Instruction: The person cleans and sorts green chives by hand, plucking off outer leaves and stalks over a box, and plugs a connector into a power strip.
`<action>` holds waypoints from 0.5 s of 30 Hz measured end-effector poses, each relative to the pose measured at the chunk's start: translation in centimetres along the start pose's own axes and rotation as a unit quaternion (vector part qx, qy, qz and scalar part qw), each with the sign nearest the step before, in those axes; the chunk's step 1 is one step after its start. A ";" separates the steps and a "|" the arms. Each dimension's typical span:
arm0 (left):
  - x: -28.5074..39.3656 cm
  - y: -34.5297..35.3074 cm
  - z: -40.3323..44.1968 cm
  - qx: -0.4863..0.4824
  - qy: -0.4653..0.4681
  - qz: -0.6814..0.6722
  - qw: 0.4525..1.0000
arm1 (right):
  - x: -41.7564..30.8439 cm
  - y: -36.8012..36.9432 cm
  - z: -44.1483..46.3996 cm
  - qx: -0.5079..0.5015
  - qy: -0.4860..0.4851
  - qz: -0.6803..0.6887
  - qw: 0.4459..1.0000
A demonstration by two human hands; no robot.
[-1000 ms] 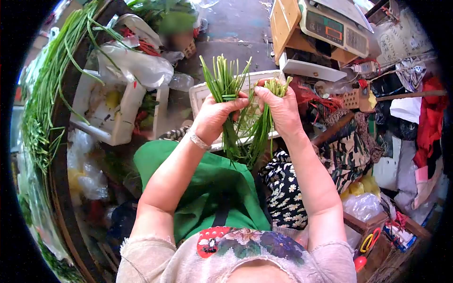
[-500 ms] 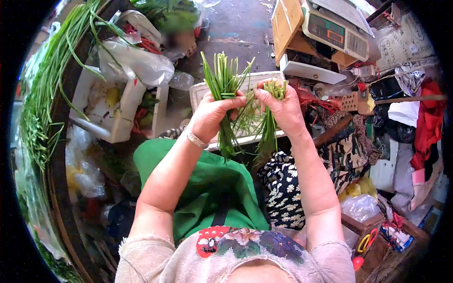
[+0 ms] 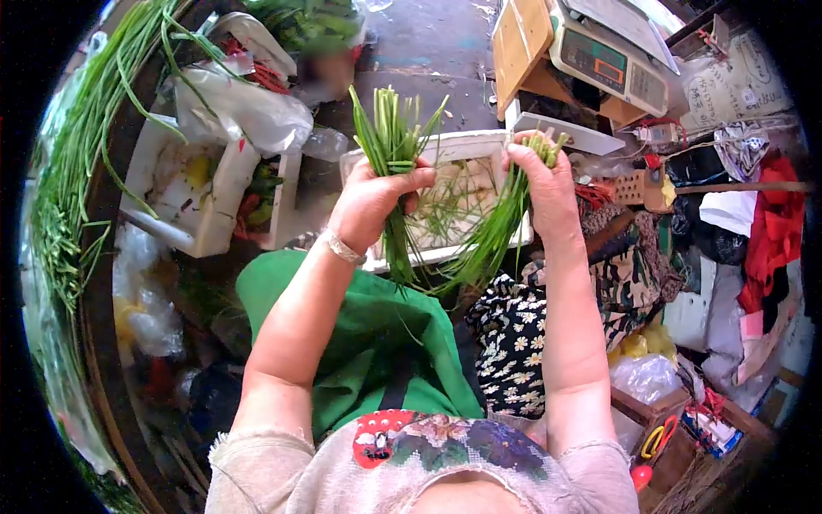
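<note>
My left hand (image 3: 374, 199) is wrapped round a bundle of long green stalks (image 3: 392, 120), cut ends up and leaves hanging down. Apart from it, my right hand (image 3: 548, 184) grips a second bunch of green stalks (image 3: 497, 230), whose pale ends stick up past the fingers and whose thin leaves trail down to the left. Beneath and between the hands lies a white foam box (image 3: 467, 146) with loose green bits in it. A green cloth (image 3: 342, 295) covers the lap.
Long green stalks (image 3: 86, 154) lie along the left edge. Left of centre stand a white foam container (image 3: 218, 201) and a plastic bag (image 3: 248, 107). A digital scale (image 3: 608, 64) is at the upper right, above an open white drawer (image 3: 569, 133). Scissors (image 3: 659, 439) lie lower right.
My right hand has moved right with its bunch, away from my left hand, and the two bunches are farther apart. My left hand has shifted slightly left. More of the foam box shows between them.
</note>
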State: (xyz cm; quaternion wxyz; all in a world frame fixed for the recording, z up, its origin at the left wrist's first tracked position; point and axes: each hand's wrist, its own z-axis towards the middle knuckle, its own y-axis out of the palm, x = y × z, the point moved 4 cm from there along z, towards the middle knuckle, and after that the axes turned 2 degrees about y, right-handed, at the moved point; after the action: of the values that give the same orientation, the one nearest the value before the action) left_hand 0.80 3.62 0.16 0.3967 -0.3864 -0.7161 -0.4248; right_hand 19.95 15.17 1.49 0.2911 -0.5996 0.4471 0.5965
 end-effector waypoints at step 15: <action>-1.3 1.8 -0.4 -0.059 -0.068 0.029 0.996 | 0.7 2.9 1.2 -0.023 -0.003 -0.031 0.999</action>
State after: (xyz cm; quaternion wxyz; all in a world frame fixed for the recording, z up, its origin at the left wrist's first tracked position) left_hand 3.02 3.59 -0.36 0.3361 -0.4573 -0.7038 -0.4273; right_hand 16.75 14.82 1.21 0.2971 -0.6181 0.4133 0.5991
